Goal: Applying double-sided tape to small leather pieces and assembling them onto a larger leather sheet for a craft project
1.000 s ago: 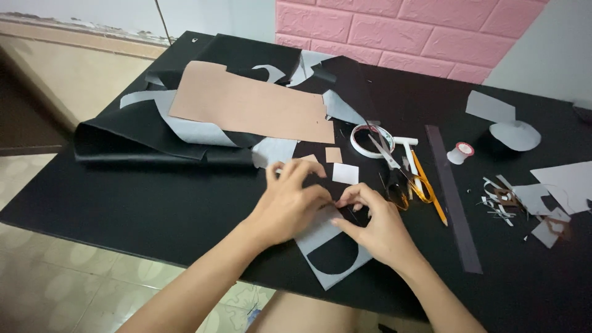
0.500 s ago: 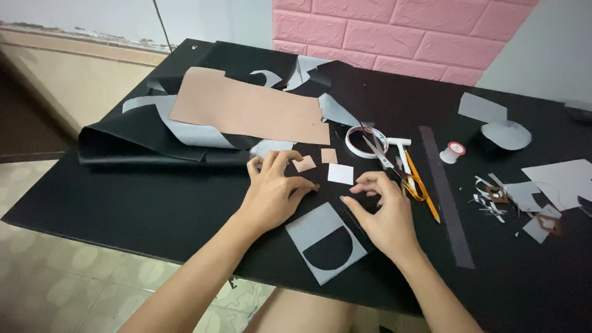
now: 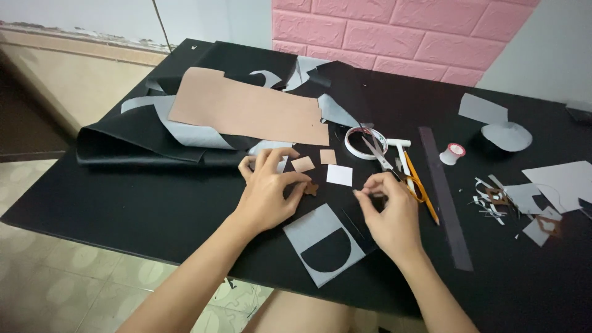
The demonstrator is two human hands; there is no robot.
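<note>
Left hand [image 3: 266, 196] lay flat on black table [image 3: 154, 209], fingertips pressing small brown cut-out [image 3: 311, 189]; nothing gripped. Right hand [image 3: 388, 213] pinched narrow on thin dark piece, too small to identify. Grey sheet with black half-round [image 3: 324, 243] lay between the wrists. Tan square [image 3: 303, 164] and white square [image 3: 339, 175] just beyond. Scissors [image 3: 385, 161] near right hand. Judgement: hold cut-out flat, align slowly, keep scraps apart.
</note>
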